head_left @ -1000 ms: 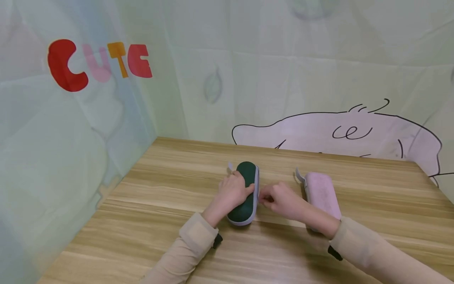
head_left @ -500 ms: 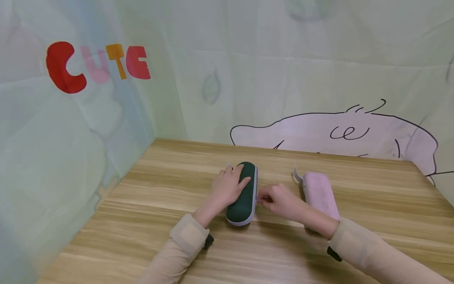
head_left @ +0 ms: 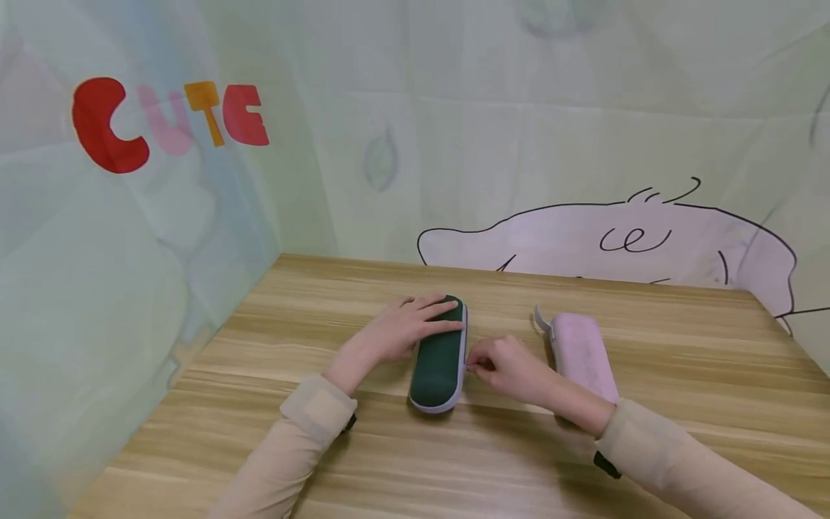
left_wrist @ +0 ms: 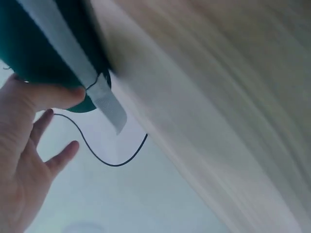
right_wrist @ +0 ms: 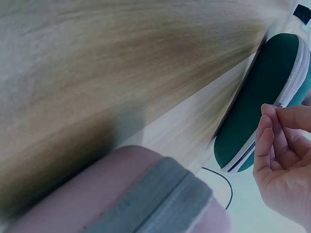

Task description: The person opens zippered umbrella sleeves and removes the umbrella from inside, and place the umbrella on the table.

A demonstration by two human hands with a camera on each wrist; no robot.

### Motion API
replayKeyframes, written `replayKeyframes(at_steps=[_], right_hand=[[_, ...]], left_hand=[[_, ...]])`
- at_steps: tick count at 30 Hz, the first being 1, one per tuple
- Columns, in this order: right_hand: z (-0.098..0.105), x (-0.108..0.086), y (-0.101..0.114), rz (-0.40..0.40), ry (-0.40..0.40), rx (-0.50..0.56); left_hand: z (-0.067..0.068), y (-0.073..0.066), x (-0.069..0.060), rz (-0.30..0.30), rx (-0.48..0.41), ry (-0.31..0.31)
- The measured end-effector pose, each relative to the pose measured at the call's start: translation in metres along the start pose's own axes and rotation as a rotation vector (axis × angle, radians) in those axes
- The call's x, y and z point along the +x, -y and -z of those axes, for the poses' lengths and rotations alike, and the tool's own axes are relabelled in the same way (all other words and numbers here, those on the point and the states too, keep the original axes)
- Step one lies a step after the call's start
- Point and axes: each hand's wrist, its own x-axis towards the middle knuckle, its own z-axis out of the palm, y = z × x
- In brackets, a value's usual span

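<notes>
A green zip-up pencil case (head_left: pixel 433 378) with a pale lilac zip band lies lengthwise on the wooden table. Across its far part rests my left hand (head_left: pixel 398 326), fingers straight and spread over the top. The left wrist view has that thumb beside a grey fabric tab (left_wrist: pixel 109 104) at the case's end. On the right side, the thumb and fingertips of my right hand (head_left: pixel 509 366) pinch the zipper pull, which they mostly hide. A dark line shows along part of the zip (right_wrist: pixel 243 158) in the right wrist view.
A pink case (head_left: pixel 583 353) with a grey tab lies right of the green one, partly behind my right forearm; its zip band (right_wrist: pixel 160 199) is close to the right wrist camera. Printed cloth (head_left: pixel 324 180) hangs along the table's back and left edges.
My left hand has slid left and towards the far end of the green case, its fingers spreading straighter across the top. The right hand stays at the zip with little movement.
</notes>
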Motion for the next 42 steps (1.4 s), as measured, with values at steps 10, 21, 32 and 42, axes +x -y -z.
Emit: replayKeyframes(at_steps=[10,21,32,42], right_hand=[[-0.003,-0.004,0.0,-0.006,-0.013,0.001],[0.002,-0.007,0.0,-0.013,-0.021,-0.029],[0.0,-0.009,0.001,0.008,-0.034,-0.038],[0.001,-0.013,0.003,0.03,-0.042,-0.047]], left_hand=[[-0.004,-0.004,0.0,-0.019,0.036,-0.003],[0.0,-0.009,0.003,0.035,0.056,-0.006],[0.001,-0.009,0.002,0.057,0.055,-0.009],[0.0,-0.008,0.0,0.081,0.056,-0.026]])
